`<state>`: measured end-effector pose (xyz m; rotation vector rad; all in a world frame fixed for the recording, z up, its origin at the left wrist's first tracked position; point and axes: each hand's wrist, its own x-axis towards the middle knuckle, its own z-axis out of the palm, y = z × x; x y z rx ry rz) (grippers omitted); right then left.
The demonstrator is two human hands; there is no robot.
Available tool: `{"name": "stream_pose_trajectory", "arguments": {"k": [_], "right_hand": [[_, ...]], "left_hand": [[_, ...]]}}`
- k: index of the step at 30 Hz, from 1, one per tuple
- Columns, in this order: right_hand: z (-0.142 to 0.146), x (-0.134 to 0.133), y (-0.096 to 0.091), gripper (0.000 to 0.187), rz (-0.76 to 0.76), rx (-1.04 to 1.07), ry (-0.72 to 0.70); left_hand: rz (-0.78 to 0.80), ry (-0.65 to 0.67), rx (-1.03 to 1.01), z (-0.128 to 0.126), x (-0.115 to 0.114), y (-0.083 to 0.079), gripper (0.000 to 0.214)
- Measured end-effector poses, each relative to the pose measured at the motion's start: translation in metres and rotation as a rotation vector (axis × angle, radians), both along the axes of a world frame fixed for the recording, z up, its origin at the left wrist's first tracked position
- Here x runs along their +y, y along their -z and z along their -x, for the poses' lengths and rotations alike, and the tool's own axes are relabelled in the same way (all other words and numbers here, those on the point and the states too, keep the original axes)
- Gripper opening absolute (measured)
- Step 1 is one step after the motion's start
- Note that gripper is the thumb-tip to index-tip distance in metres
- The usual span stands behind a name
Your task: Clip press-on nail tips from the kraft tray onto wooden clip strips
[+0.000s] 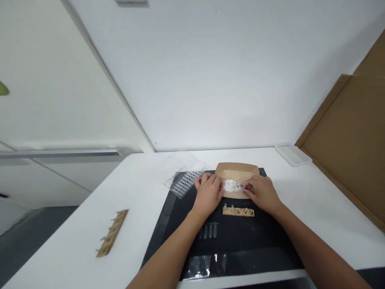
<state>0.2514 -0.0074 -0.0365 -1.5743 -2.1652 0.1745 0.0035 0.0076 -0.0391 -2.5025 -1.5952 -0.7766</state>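
A brown paper tray [237, 166] lies at the back of the black mat and bears a heap of small white and clear pieces [231, 185]. My left hand [209, 188] is closed at the heap's left side, its fingertips partly hidden. At the right side, my right hand [261, 192] pinches with thumb and fingers close to the pieces; whatever it holds is too small to make out. Just in front of the tray lies a wooden strip [238, 212] with a row of metal pegs, some with clear tips on them. Several clear nail-shaped tips [210, 231] lie on the mat nearer me.
The black mat [240, 245] covers the middle of a white table [132, 224]. A clear plastic case of nail tips [186, 184] sits back left, and a second pegged wooden strip [112, 233] lies left. At right are a white tray [293, 155] and tall cardboard [349, 140].
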Motion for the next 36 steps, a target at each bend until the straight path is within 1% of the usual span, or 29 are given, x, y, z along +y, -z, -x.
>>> {"name": "stream_pose_trajectory", "arguments": {"k": [3,5,7,10,12,19,24,29,36], "right_hand": [[0.001,0.001,0.001,0.004,-0.015,0.026,0.005],[0.001,0.001,0.002,0.005,-0.028,0.043,0.009],[0.002,0.001,0.003,0.006,-0.044,0.059,0.012],[0.003,0.001,0.004,0.006,-0.073,0.085,0.022],[0.003,0.002,0.005,0.005,-0.093,0.104,0.039],[0.001,0.007,0.013,0.006,-0.107,0.189,0.107],[-0.001,0.013,0.017,0.007,-0.084,0.237,0.127],[-0.004,0.016,0.02,0.005,-0.066,0.271,0.144],[-0.004,0.016,0.019,0.013,-0.059,0.277,0.077]], "left_hand": [[-0.037,-0.026,-0.032,0.002,0.001,-0.002,0.006],[-0.076,-0.018,-0.08,0.003,0.001,-0.004,0.007],[-0.115,0.025,-0.143,0.004,0.002,-0.006,0.008],[-0.14,0.102,-0.197,0.005,0.004,-0.007,0.016],[-0.146,0.119,-0.211,0.005,0.005,-0.007,0.018],[-0.151,0.118,-0.247,0.005,0.007,-0.002,0.025],[-0.141,0.078,-0.285,0.005,0.009,0.003,0.032],[-0.122,0.06,-0.303,0.005,0.012,0.005,0.031],[-0.11,0.078,-0.308,0.007,0.016,0.004,0.024]]}}
